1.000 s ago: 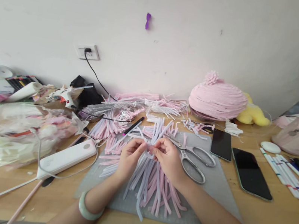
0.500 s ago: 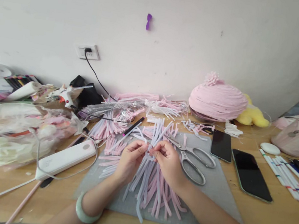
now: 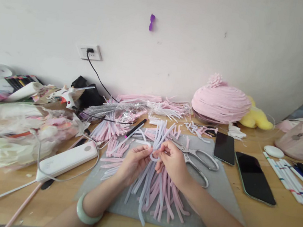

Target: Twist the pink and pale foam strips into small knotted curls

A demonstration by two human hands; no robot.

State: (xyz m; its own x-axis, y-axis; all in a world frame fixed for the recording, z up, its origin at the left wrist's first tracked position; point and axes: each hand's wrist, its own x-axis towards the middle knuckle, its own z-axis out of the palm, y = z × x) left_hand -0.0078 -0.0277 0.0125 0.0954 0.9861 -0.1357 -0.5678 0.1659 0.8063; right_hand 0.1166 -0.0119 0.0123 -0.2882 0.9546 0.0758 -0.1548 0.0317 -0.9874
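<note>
Lavender strip (image 3: pixel 154 159) — looped, between the fingers (image 3: pixel 147 152)

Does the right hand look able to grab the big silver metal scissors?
Probably yes: the right hand is close to the silver metal scissors, whose upper handle lies uncovered. But its fingers look busy with a pale lavender strip, so it'd likely let go first.

Behind the bench (image 3: pixel 275 221) stands a plain pale wall (image 3: pixel 179 49), with few small dark marks on it. A small purple piece (image 3: pixel 151 22) is fixed high on this wall. On the left there is a white socket (image 3: pixel 94 53), and a black plug sits in it. The bench has light wood top, and a dark seam crosses it near its left edge. The light is soft.
</note>
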